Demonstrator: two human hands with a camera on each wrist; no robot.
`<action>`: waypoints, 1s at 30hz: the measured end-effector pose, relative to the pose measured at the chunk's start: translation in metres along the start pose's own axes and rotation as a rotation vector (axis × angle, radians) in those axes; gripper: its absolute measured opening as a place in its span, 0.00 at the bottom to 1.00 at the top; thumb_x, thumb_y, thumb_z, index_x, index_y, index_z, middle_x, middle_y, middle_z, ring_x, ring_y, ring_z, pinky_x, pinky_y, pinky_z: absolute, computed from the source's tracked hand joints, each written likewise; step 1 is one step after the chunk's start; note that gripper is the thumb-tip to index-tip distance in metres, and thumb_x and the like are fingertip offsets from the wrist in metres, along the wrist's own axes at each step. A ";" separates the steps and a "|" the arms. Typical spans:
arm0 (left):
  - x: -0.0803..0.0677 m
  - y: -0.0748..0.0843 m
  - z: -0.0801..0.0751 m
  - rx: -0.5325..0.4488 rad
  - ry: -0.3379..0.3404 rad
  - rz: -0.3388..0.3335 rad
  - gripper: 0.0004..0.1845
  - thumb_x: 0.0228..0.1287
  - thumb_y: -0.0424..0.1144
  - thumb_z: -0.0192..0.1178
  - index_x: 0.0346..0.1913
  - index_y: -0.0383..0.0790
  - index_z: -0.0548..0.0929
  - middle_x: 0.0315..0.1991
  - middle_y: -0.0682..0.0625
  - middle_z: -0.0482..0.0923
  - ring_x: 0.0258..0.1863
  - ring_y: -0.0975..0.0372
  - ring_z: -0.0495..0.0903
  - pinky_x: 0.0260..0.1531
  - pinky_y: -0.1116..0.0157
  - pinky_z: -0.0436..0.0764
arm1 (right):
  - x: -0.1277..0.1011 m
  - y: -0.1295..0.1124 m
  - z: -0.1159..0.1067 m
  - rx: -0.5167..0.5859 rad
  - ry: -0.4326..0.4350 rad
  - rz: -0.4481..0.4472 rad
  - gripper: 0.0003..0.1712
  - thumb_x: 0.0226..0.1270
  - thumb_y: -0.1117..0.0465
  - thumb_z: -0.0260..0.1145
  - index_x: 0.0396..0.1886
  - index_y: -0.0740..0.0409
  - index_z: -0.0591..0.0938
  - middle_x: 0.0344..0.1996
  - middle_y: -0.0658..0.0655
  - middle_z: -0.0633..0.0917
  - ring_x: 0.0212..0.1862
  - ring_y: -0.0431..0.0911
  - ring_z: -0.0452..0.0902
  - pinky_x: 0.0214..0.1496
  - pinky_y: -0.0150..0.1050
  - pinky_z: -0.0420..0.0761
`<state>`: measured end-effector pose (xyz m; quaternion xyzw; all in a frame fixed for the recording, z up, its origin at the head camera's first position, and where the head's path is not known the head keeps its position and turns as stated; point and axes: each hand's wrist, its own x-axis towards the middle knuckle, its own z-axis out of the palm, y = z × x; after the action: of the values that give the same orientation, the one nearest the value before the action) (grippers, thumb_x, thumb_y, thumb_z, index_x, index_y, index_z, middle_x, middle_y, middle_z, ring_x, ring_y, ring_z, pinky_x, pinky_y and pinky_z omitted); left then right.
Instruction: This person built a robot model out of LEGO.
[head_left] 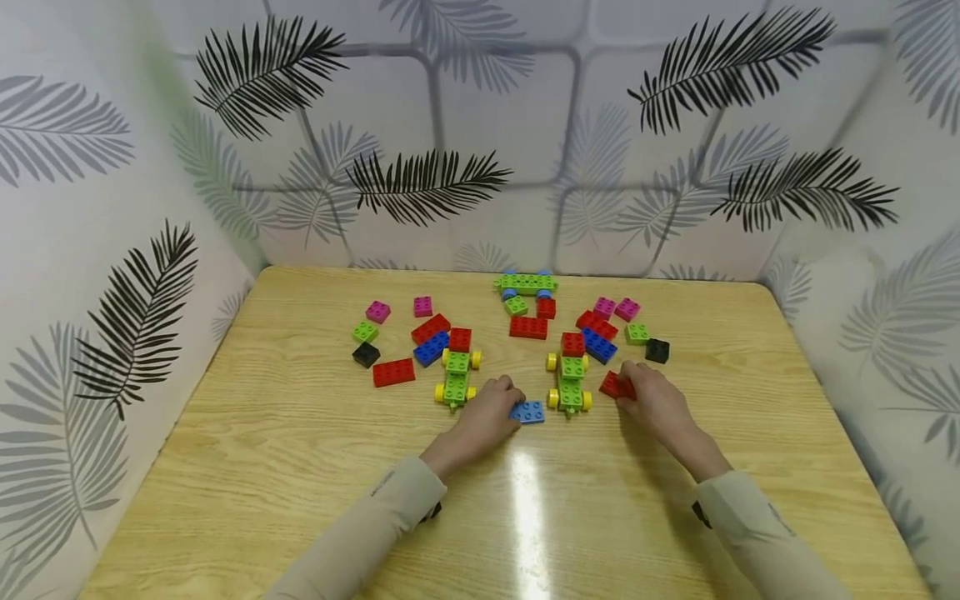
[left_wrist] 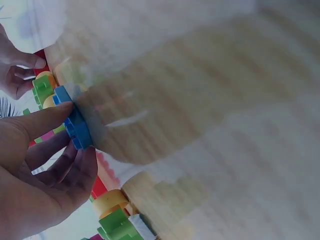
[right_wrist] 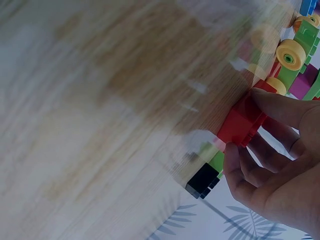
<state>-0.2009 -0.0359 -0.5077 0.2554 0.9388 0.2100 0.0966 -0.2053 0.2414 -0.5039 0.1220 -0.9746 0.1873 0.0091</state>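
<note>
My left hand (head_left: 489, 414) pinches a light blue toy brick (head_left: 529, 412) between thumb and fingers, low at the table's middle. In the left wrist view the blue brick (left_wrist: 75, 120) shows between thumb and fingertips. On the right, my right hand (head_left: 655, 402) grips a red brick (head_left: 617, 385); the right wrist view shows the red brick (right_wrist: 243, 120) between thumb and fingers. Two toy cars stand between the hands: a left green car (head_left: 456, 379) and a right green car (head_left: 571, 383), each with yellow wheels and a red brick on its far end.
A green car base with blue wheels (head_left: 527, 284) stands at the back. Loose bricks lie on both sides, among them a red brick (head_left: 393, 372), a blue brick (head_left: 432, 348), a black brick (head_left: 366, 354) and another black brick (head_left: 657, 350). The wooden table (head_left: 300, 467) meets patterned walls.
</note>
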 end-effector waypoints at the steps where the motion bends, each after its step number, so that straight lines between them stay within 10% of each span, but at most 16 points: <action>1: -0.001 0.000 0.001 0.001 -0.001 0.006 0.18 0.62 0.35 0.64 0.56 0.37 0.80 0.47 0.48 0.74 0.46 0.59 0.72 0.47 0.64 0.76 | 0.000 0.000 0.000 0.000 -0.001 0.002 0.18 0.52 0.70 0.75 0.40 0.63 0.77 0.35 0.62 0.81 0.36 0.54 0.78 0.35 0.51 0.80; 25: -0.018 -0.002 0.006 -0.067 0.015 0.045 0.19 0.60 0.38 0.67 0.55 0.38 0.81 0.45 0.50 0.74 0.41 0.61 0.68 0.39 0.67 0.73 | -0.014 0.003 -0.009 0.055 0.004 0.028 0.19 0.57 0.68 0.72 0.48 0.66 0.78 0.45 0.66 0.82 0.47 0.60 0.79 0.47 0.57 0.78; 30: -0.022 -0.003 0.007 -0.096 0.017 0.049 0.18 0.60 0.39 0.67 0.53 0.38 0.82 0.43 0.50 0.74 0.39 0.61 0.68 0.38 0.68 0.72 | -0.029 -0.018 -0.011 0.117 0.116 -0.126 0.27 0.55 0.70 0.73 0.55 0.64 0.77 0.47 0.64 0.82 0.48 0.56 0.79 0.49 0.53 0.79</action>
<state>-0.1809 -0.0472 -0.5134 0.2718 0.9218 0.2592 0.0957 -0.1727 0.2364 -0.4888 0.1725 -0.9502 0.2499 0.0703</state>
